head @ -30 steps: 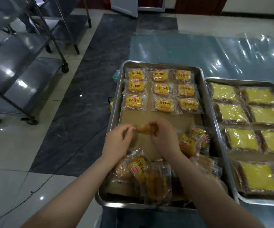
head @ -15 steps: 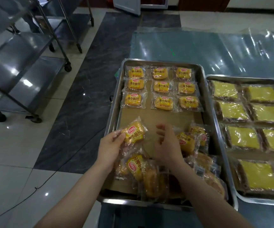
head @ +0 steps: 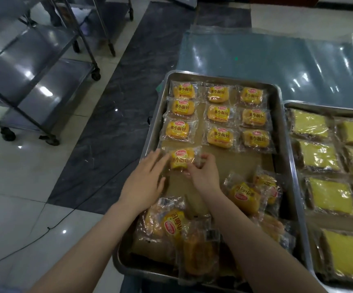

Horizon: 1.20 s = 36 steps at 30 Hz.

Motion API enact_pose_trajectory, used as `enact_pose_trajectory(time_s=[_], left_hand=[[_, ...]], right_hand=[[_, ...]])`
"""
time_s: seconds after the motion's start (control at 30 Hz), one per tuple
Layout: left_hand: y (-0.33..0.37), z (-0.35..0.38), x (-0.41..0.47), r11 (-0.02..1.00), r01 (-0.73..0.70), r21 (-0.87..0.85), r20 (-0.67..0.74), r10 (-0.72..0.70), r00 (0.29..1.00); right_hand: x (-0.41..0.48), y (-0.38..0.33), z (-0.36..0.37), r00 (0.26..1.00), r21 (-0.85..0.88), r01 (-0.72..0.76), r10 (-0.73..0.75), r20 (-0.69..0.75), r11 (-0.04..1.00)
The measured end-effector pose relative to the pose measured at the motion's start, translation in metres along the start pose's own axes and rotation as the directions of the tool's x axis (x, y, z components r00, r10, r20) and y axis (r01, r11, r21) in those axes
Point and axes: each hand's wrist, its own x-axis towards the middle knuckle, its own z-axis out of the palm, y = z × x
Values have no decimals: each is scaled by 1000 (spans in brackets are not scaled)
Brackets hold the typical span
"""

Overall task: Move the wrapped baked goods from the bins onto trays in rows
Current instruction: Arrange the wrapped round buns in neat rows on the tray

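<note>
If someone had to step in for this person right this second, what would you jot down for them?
Left hand: open, straight fingers against the bread packet at its left edge.
Right hand: pinching that packet's near right corner.
The packet lies on the steel tray, starting a fourth row at the left.
Done: three finished rows, three packets each.
Left: fill the fourth row, then lay out the loose pile at the tray's near end.

Single head-worn view (wide-angle), forward and down, close above the metal tray [head: 155, 127].
</note>
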Motion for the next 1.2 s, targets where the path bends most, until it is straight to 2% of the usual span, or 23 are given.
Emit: enact_pose_trajectory(time_s=[0.1,0.27,0.37,0.5,0.6,0.67,0.7,0.83,0.93,1.03,1.13,1.2], left_hand=[[6,9,6,983,-143,114,96,132,987],[13,22,21,986,-110,128,162,89,983],[11,27,23,983,-137,120,221,108,969],[11,28,19,991,-108,83,286,80,955],[24,30,14,992,-52,118,219,25,975],[34,30,9,996,22,90,148,-36,988],[39,29,8,997,56,56,127,-63,990],[50,30,7,993,112,35,218,-117,969],[46,34,12,995,88,46,258,-97,961],[41,37,13,996,75,48,248,-85,965],[40,41,8,996,81,45,247,-90,965],[42,43,5,995,92,48,256,-102,961]], right_hand=[[5,-2,13,999,-117,48,-49,-2,992],[11,-7,-8,995,-298,97,-85,53,950],[1,-5,-45,984,-426,173,-179,26,888],[-25,10,-102,924,-717,235,-379,-44,656],[-41,23,-128,963,-843,191,-261,63,503],[-44,29,-131,967,-896,227,-197,161,382],[-41,30,-131,961,-899,247,-209,180,362],[-30,18,-120,911,-824,329,-387,147,461],[-17,12,-103,850,-775,448,-480,216,446],[-4,10,-92,866,-745,476,-394,307,467],[6,14,-95,886,-675,463,-290,362,574],[7,18,-102,883,-676,467,-266,387,569]])
